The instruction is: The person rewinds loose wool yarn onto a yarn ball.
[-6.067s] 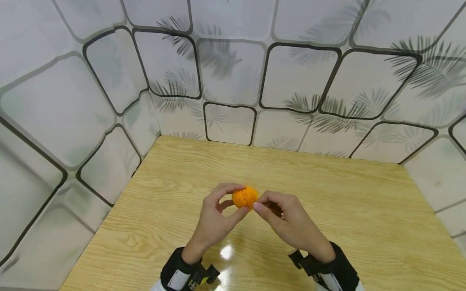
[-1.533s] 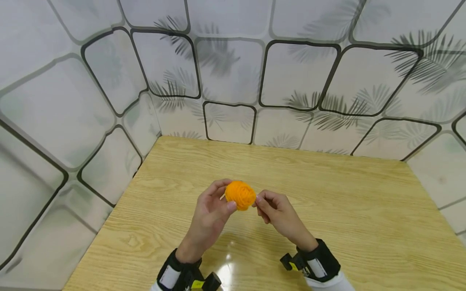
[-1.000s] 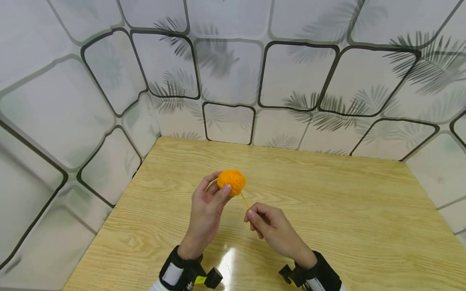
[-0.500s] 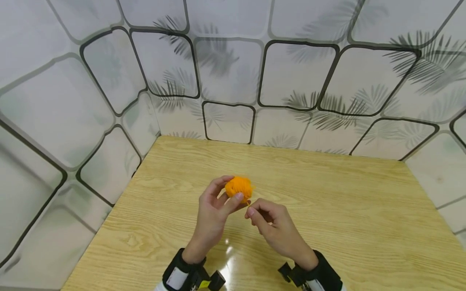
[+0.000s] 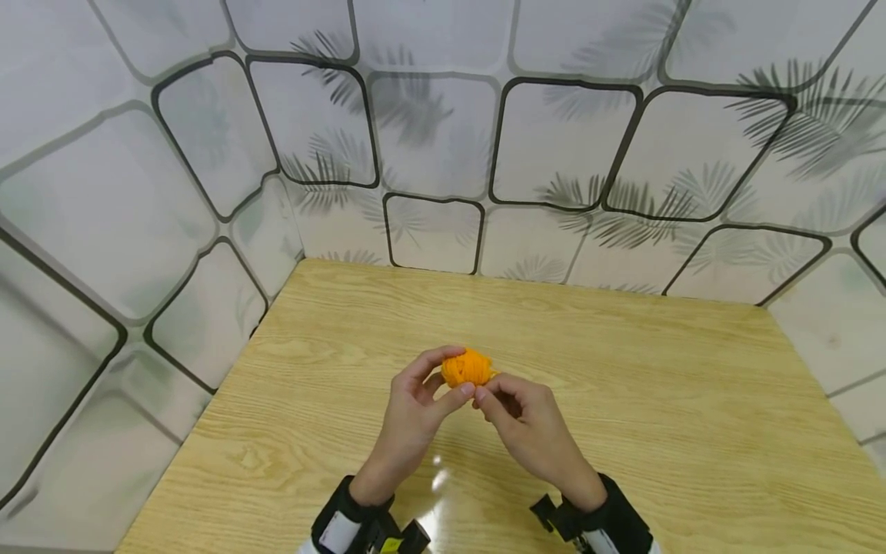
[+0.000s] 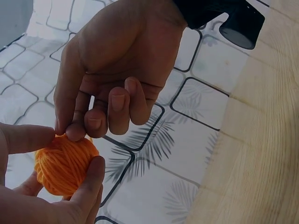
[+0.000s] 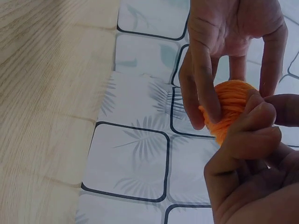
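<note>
A small ball of orange yarn [image 5: 467,368] is held above the table, between my two hands. My left hand [image 5: 410,415] grips it from the left, thumb at the near side and fingers round the far side. Against its right side, my right hand [image 5: 531,423] pinches with thumb and forefinger where the yarn strand comes off; the pinched strand itself is mostly hidden. In the left wrist view the wound yarn [image 6: 65,165] shows clearly below the right fingertips. The right wrist view has the same ball [image 7: 229,102] partly covered by fingers of both hands.
Beneath the hands lies a light wood-grain table [image 5: 623,385], with a bright reflection near its front. A patterned pale wall covering [image 5: 436,131] rises along its back and left sides. Each wrist wears a black strap [image 5: 349,512] with a small camera.
A second ago a strand stretched from the ball to my right hand, with the hands apart. Since then the ball has come down and right, turning, and the hands now meet at it.
</note>
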`<action>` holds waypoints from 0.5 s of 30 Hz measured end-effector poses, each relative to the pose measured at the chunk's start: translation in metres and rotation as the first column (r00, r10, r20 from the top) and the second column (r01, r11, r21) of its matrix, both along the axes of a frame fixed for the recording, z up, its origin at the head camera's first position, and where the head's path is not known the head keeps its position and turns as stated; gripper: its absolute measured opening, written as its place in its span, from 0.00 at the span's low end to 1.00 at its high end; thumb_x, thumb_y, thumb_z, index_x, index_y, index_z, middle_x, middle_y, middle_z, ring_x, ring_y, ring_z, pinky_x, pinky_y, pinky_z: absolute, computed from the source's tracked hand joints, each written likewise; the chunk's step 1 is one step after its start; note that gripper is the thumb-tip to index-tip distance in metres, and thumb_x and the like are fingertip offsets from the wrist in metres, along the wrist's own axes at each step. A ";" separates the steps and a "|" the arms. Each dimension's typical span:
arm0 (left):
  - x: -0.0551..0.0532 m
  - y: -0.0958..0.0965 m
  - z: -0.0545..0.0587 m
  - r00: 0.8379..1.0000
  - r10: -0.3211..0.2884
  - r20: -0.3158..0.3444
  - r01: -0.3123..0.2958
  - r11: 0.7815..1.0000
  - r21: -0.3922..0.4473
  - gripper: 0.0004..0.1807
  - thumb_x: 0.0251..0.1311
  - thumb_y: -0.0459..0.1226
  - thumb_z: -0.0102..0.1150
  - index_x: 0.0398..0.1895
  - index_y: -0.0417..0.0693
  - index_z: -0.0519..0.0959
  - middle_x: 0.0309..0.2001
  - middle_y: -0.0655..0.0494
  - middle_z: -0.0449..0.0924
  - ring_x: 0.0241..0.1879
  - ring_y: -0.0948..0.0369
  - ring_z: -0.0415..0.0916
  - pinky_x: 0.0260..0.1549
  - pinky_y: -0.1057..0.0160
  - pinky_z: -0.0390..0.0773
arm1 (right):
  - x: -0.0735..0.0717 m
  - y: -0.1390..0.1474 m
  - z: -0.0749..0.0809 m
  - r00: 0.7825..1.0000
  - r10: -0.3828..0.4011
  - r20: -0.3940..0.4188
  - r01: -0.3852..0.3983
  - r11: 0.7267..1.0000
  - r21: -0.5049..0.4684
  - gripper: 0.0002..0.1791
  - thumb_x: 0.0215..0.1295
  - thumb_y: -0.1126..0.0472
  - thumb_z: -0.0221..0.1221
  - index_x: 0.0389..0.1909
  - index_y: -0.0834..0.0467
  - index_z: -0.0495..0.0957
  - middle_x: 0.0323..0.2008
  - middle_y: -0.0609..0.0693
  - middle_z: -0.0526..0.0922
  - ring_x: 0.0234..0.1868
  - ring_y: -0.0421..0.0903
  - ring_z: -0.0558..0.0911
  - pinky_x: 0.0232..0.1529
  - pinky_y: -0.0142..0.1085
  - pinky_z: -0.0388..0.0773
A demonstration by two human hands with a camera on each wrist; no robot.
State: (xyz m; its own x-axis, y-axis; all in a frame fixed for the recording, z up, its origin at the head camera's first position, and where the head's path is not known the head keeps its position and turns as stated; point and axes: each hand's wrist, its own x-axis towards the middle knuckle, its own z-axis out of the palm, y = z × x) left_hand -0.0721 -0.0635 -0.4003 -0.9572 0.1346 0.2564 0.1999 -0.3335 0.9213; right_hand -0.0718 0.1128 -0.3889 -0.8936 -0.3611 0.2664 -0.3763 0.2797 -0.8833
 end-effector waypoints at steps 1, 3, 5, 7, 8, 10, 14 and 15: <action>0.000 0.000 0.000 1.000 -0.001 0.001 0.001 1.000 -0.008 0.21 0.64 0.25 0.64 0.60 0.31 0.74 0.61 0.41 0.72 0.55 0.49 0.73 0.52 0.63 0.80 | 0.000 0.000 0.000 1.000 -0.002 0.010 0.002 1.000 0.010 0.09 0.76 0.62 0.57 0.33 0.55 0.81 0.24 0.48 0.76 0.19 0.37 0.67 0.18 0.30 0.66; 0.000 -0.001 -0.002 1.000 -0.001 0.005 0.002 1.000 -0.023 0.19 0.66 0.27 0.62 0.59 0.32 0.74 0.61 0.40 0.72 0.55 0.48 0.73 0.52 0.62 0.81 | 0.000 0.000 0.000 0.999 -0.004 0.038 0.003 1.000 0.030 0.10 0.76 0.61 0.57 0.33 0.56 0.81 0.24 0.48 0.76 0.19 0.37 0.68 0.19 0.30 0.67; 0.000 -0.001 -0.002 1.000 -0.002 0.017 0.003 0.999 -0.033 0.17 0.69 0.28 0.60 0.59 0.32 0.75 0.61 0.40 0.71 0.55 0.48 0.73 0.51 0.60 0.82 | 0.000 0.001 0.000 0.998 -0.001 0.065 -0.002 0.999 0.048 0.10 0.77 0.59 0.57 0.34 0.57 0.81 0.25 0.48 0.76 0.19 0.38 0.70 0.19 0.30 0.69; -0.002 -0.001 -0.004 0.999 -0.004 0.037 0.006 0.999 -0.038 0.16 0.70 0.28 0.59 0.59 0.33 0.75 0.61 0.40 0.71 0.54 0.48 0.74 0.51 0.57 0.83 | 0.000 0.001 0.000 0.997 -0.001 0.083 -0.005 0.998 0.069 0.11 0.77 0.57 0.57 0.36 0.58 0.81 0.26 0.47 0.76 0.20 0.39 0.72 0.20 0.31 0.72; -0.003 -0.002 -0.006 0.999 -0.012 0.045 0.014 0.999 -0.038 0.16 0.71 0.28 0.58 0.59 0.32 0.75 0.61 0.39 0.71 0.54 0.49 0.75 0.50 0.56 0.83 | -0.001 0.001 0.000 0.996 -0.003 0.085 -0.004 0.996 0.086 0.12 0.77 0.56 0.57 0.37 0.59 0.82 0.26 0.47 0.77 0.21 0.39 0.73 0.20 0.32 0.74; -0.008 -0.003 -0.008 0.997 -0.026 0.067 0.029 0.998 -0.047 0.17 0.71 0.27 0.58 0.60 0.32 0.74 0.62 0.38 0.70 0.52 0.49 0.76 0.49 0.53 0.84 | -0.005 0.000 -0.002 0.998 -0.016 0.061 0.008 0.990 0.138 0.13 0.77 0.55 0.56 0.39 0.60 0.82 0.28 0.45 0.79 0.24 0.40 0.75 0.24 0.33 0.77; -0.024 -0.006 -0.015 0.995 -0.031 0.097 0.046 0.987 -0.153 0.23 0.69 0.28 0.60 0.66 0.36 0.71 0.63 0.38 0.68 0.51 0.48 0.78 0.47 0.52 0.84 | -0.016 0.000 -0.013 1.000 -0.022 -0.011 0.024 0.963 0.267 0.12 0.77 0.54 0.57 0.41 0.59 0.83 0.32 0.44 0.82 0.29 0.39 0.77 0.31 0.32 0.78; -0.029 -0.007 -0.017 0.994 -0.030 0.104 0.050 0.980 -0.192 0.24 0.69 0.28 0.61 0.66 0.37 0.71 0.63 0.38 0.68 0.51 0.47 0.78 0.48 0.52 0.84 | -0.019 0.000 -0.016 1.000 -0.013 -0.023 0.019 0.955 0.296 0.11 0.76 0.55 0.58 0.42 0.58 0.83 0.33 0.44 0.82 0.31 0.39 0.77 0.32 0.32 0.77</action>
